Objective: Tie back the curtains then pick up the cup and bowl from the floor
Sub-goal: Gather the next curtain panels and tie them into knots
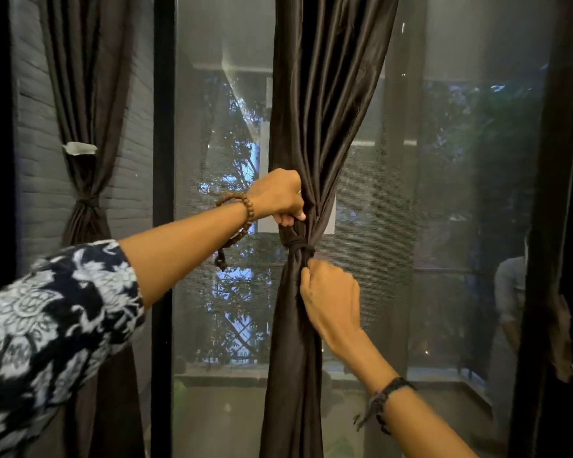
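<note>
Three dark curtains hang in view. One curtain [315, 127] hangs at centre, one tied curtain [86, 127] at nine o'clock, and a third curtain [556, 193] along the edge at three o'clock. Two ties show: one knot [300, 249] on the centre curtain, one tie [86, 202] on the nine o'clock curtain. Two hands are present, the left hand [275, 196] just above centre and the right hand [331, 299] toward five o'clock. Each wrist carries one band: one beaded bracelet [245, 209] and one dark braided wristband [391, 391]. One patterned sleeve [47, 325] sits at eight o'clock.
</note>
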